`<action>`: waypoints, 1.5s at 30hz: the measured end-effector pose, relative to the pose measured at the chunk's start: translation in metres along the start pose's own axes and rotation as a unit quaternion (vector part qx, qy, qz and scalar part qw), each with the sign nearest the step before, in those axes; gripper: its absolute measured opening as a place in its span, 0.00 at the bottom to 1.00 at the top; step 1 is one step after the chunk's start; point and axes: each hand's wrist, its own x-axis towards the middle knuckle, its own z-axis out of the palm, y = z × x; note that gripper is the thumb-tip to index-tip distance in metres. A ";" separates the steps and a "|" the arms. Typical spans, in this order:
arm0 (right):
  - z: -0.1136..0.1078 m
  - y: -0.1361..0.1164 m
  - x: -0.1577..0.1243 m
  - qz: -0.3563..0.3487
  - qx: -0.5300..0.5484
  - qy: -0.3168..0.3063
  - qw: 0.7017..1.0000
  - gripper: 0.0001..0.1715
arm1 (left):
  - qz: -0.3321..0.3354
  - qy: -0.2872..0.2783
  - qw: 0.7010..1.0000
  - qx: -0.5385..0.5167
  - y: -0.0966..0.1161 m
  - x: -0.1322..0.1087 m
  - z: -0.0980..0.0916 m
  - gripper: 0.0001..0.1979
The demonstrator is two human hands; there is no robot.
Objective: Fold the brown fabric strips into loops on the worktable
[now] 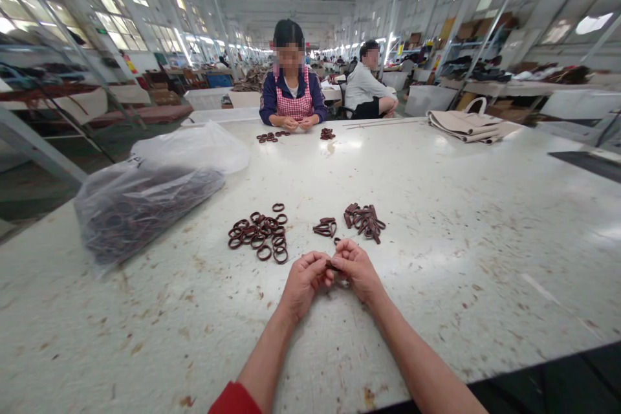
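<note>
Clear plastic bag (145, 207) sits far left on the table (460, 207), on its side, packed with dark brown loops; looks like bulk stock kept within arm's reach. A second, paler bag (194, 145) lies just behind it.

Next right: a loose spread of round brown loops (259, 234), open and flat, apart from each other enough to pick singly. Probably the unworked lot.

Centre: a small cluster of folded loops (325, 227), just ahead of the hands.

Left hand (303, 281) and right hand (358, 270) meet low centre, fingertips touching. Both grips closed, pinching one small brown loop (332, 265) between them, just above the table. Piece is mostly hidden by the fingers, so I can't tell its exact shape. Two-handed pinch suits folding or pressing something this small.

Right of the cluster: a denser pile of flattened pieces (363, 220), stacked unevenly. Looks like the finished side, kept separate from the round ones.

Far side of the table: a person in a checked apron (291, 100) handles the same kind of loops, with small piles by their hands. Further right, a beige cloth bag (468, 124) lies flat near the table edge.
</note>
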 end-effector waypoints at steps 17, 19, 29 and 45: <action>-0.001 0.003 0.001 -0.006 -0.047 0.035 0.998 0.14 | 0.031 0.071 0.969 0.233 -0.015 0.002 0.002 0.09; 0.005 0.003 -0.001 -0.006 -0.059 0.008 0.998 0.12 | 0.106 0.131 0.934 0.316 -0.014 0.003 0.000 0.07; 0.014 0.007 -0.002 0.010 -0.067 -0.009 0.998 0.14 | 0.191 0.247 0.861 0.401 -0.011 0.000 -0.004 0.05; 0.030 0.004 -0.015 -0.241 -0.427 0.149 0.859 0.03 | 0.214 0.269 0.761 0.550 -0.015 0.000 -0.002 0.02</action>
